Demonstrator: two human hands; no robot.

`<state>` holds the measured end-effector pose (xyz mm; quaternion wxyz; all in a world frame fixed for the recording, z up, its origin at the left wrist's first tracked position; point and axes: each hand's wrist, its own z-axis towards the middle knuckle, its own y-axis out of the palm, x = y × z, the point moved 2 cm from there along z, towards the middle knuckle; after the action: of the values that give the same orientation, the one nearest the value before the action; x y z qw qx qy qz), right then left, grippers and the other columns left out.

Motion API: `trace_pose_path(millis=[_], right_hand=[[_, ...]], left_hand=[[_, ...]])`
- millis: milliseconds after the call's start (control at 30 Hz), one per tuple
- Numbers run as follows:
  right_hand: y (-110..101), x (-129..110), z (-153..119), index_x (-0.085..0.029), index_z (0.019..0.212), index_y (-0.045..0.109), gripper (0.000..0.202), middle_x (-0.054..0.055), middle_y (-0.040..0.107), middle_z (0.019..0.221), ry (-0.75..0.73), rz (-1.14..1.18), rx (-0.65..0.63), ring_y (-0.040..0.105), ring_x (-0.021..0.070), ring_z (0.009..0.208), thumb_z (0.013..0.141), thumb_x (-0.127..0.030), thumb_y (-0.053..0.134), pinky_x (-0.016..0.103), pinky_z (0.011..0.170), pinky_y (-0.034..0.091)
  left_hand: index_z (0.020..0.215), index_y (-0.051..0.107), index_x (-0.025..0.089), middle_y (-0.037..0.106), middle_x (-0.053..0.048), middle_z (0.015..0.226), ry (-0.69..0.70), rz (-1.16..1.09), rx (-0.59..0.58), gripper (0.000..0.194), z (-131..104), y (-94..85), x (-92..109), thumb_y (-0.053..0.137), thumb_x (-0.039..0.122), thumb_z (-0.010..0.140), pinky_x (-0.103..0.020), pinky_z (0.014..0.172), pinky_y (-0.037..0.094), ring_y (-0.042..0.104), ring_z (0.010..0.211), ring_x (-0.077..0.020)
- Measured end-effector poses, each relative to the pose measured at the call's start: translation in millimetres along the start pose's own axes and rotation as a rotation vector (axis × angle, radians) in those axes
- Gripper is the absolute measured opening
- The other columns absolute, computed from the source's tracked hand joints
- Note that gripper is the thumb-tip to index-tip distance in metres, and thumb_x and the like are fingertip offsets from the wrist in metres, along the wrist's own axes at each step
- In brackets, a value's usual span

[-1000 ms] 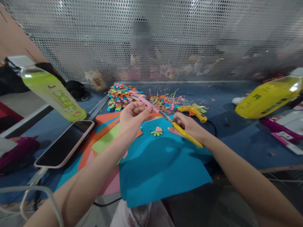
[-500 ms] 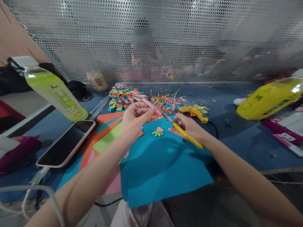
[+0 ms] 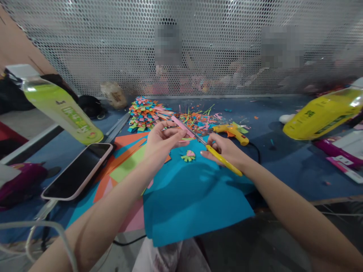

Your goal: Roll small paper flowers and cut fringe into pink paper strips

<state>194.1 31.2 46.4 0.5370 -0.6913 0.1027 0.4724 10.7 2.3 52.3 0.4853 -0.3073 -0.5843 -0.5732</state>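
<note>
My left hand (image 3: 163, 139) is closed on a pink paper strip (image 3: 181, 125), held slanting above the sheets. Yellow-handled scissors (image 3: 224, 160) are in my right hand (image 3: 224, 149), their blades pointing up and left along the strip. Below the hands lies a large blue sheet (image 3: 195, 204). A small green and pink fringed paper piece (image 3: 188, 155) rests on it, between the two hands. Behind my left hand stands a cone of multicoloured fringed paper (image 3: 143, 115), with paper scraps (image 3: 198, 119) to its right.
A yellow glue gun (image 3: 232, 132) lies beyond my right hand. At the left are a phone (image 3: 78, 173), a green drink bottle (image 3: 61, 107) and coloured sheets (image 3: 127, 164). A yellow bottle (image 3: 320, 115) lies at the right. A perforated metal panel (image 3: 210, 45) borders the table's back.
The view has shifted slightly. Both hands keep nearly the same pose, and the scissor blades still lie along the pink strip.
</note>
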Motion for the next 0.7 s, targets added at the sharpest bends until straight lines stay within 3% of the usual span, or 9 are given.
trace_pose_path(millis=[700], right_hand=[[6.6, 2.7, 2.7, -0.022, 0.074, 0.035, 0.037, -0.009, 0.037, 0.049, -0.047, 0.052, 0.070, 0.032, 0.0073, 0.046, 0.073, -0.042, 0.065, 0.022, 0.045, 0.024]], left_hand=[[0.087, 0.046, 0.018, 0.069, 0.001, 0.065, -0.022, 0.040, -0.076, 0.046, 2.4, 3.7, -9.0, 0.081, 0.019, 0.057, -0.025, 0.056, 0.059, 0.070, 0.067, -0.0173]])
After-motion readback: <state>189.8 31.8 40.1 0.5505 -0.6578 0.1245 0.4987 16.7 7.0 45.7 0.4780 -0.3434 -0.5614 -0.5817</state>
